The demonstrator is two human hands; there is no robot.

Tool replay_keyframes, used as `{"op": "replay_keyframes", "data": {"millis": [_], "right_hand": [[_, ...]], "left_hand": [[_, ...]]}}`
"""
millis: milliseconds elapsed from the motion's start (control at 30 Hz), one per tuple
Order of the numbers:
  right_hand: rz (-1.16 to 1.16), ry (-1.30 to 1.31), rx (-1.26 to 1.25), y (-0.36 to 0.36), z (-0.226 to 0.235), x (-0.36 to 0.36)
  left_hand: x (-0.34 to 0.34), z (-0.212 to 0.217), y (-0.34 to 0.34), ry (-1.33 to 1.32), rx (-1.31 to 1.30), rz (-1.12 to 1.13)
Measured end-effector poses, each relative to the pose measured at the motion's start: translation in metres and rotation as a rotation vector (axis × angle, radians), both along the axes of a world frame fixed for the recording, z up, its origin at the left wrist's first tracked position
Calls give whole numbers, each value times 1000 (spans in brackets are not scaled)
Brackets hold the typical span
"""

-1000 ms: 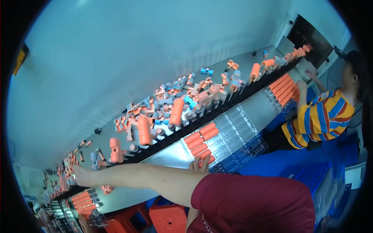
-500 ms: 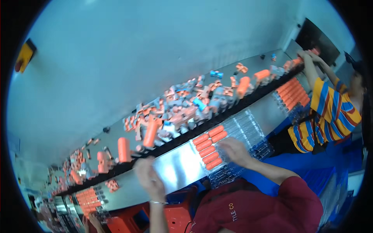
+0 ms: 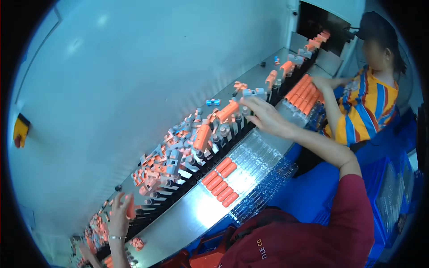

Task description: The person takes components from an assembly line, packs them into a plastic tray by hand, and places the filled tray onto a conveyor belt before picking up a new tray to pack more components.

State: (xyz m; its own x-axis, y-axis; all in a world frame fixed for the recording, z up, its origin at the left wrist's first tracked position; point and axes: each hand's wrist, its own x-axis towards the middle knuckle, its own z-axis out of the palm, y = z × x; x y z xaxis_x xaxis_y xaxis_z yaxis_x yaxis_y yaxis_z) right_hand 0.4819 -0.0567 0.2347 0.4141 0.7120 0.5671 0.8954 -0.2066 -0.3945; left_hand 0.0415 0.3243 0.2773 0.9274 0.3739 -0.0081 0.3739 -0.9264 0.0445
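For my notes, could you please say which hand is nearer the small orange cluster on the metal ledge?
Left: the left hand is just up-left of the orange cluster in view; the right hand is far up-right.

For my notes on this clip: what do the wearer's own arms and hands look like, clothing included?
The right arm wears a short, plain maroon sleeve, ending above the elbow. The left sleeve is out of view. Both the left hand and right hand are ungloved. A thin, light-coloured band circles the left wrist; none shows on the right.
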Motion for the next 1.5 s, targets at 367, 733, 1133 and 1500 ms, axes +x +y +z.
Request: {"op": "replay_keyframes", "data": {"millis": [367, 733, 1133, 1500], "right_hand": [[486, -182, -655, 101, 21, -64], [463, 6, -74, 193, -41, -140], [657, -491, 93, 203, -44, -181], [454, 19, -94, 27, -189, -126]], "left_hand": [[-110, -43, 6, -208, 401, 110], [-75, -196, -175, -526, 9, 139], [67, -281, -283, -452, -189, -187], [72, -283, -282, -545, -400, -29]]}}
